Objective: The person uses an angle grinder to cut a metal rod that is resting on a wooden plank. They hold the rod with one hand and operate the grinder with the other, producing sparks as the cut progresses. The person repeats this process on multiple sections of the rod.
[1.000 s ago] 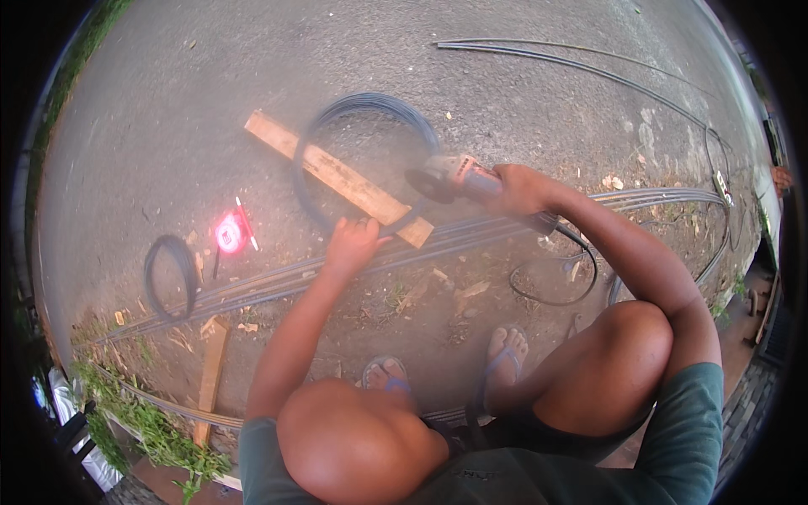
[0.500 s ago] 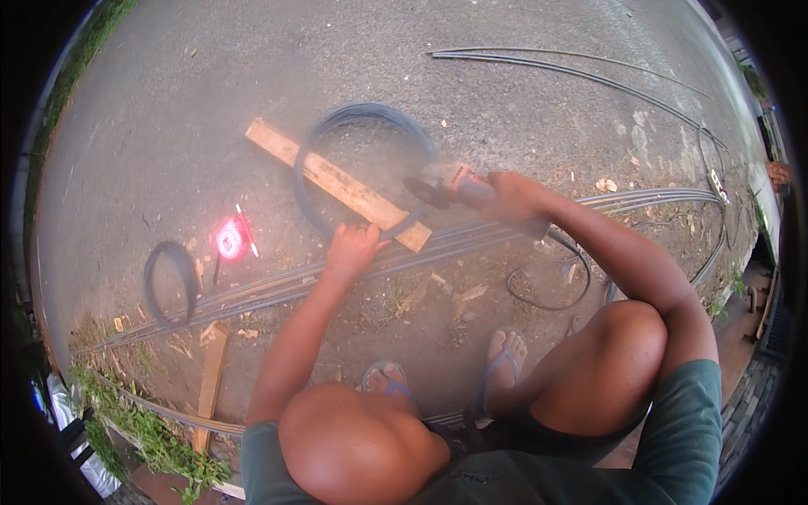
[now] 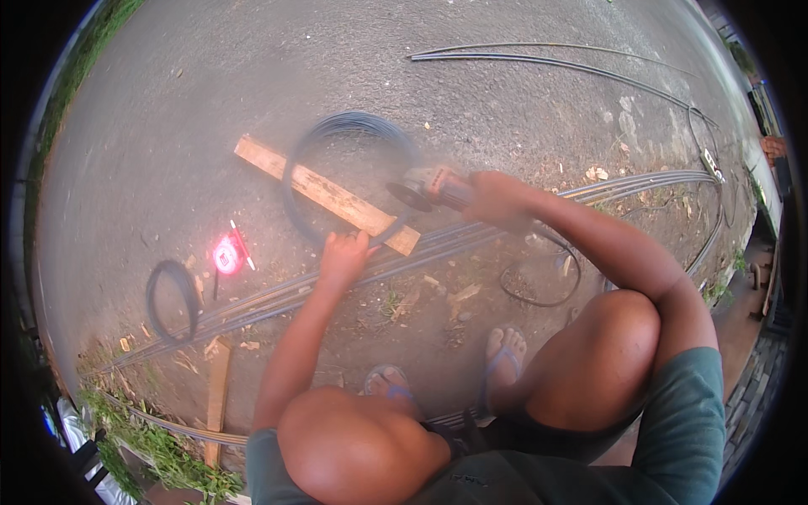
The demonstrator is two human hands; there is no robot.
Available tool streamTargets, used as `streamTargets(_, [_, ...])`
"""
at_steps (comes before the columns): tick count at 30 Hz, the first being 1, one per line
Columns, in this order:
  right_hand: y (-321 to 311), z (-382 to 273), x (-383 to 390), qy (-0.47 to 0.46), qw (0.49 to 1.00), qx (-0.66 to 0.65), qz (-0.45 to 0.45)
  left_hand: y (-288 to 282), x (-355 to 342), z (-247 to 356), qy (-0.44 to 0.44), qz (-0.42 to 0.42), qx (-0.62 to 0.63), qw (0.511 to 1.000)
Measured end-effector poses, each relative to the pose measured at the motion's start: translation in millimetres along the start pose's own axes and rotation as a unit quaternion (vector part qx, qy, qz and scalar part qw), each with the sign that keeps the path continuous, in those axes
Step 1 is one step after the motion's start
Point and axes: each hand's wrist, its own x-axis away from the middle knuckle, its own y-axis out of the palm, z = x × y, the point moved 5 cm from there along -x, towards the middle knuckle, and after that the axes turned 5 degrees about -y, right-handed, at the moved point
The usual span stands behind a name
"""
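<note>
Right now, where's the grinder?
The grinder is just right of centre in the head view, held in the right hand, its disc close by the right side of the big wire coil.

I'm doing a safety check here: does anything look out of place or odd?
Yes: the bare right hand holds an angle grinder, yet open flip-flops are worn: seemingly scant protection. Pale scraps also litter the dirt, looking untidy beside the metal rods.
</note>
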Motion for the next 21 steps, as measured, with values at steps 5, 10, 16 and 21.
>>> streamTargets(5, [3.3, 10.6, -2.7, 0.010, 1.000, -0.009, -0.011, -2.0, 0.2, 1.1, 0.003, 0.004, 0.001, 1.000])
streamTargets(10, [-3.9, 19.3, 3.5, 0.017, 0.998, -0.064, -0.008, -2.3, -0.8, 2.3, 0.004, -0.002, -0.001, 1.000])
streamTargets(16, [-49.1, 49.8, 13.9, -0.008, 0.980, -0.188, 0.065, -24.3, -7.1, -4.2, 0.014, 0.043, 0.020, 0.999])
streamTargets(21, [-127.5, 69.4, 69.3, -0.007, 0.932, -0.323, 0.167, -137.2, -72.2, -17.5, -0.061, 0.248, 0.135, 0.957])
